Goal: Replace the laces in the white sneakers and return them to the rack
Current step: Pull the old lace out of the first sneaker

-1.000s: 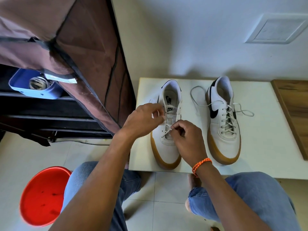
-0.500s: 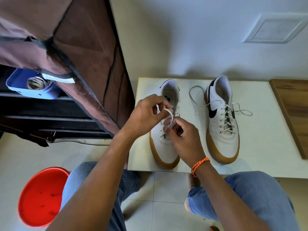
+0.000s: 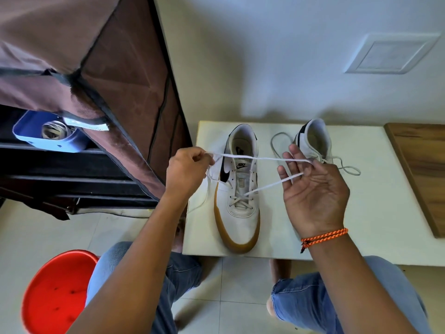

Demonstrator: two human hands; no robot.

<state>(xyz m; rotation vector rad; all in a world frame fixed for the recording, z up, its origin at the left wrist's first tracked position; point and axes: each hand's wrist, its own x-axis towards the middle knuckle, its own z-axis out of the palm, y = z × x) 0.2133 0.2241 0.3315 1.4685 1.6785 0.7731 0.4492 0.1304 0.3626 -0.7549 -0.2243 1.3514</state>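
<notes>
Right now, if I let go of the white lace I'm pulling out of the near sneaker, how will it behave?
The lace is likely floppy: it runs straight only where the left hand and right hand stretch it. Released, it would probably drop limp, like the loose loops beside the other sneaker. It looks light, so it should not shift the near sneaker.

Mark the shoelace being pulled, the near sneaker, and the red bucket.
shoelace (image 3: 267, 159), head view, on the taut span between the hands.
near sneaker (image 3: 242, 218), head view, on the white toe.
red bucket (image 3: 55, 295), head view, on its inner floor.
</notes>
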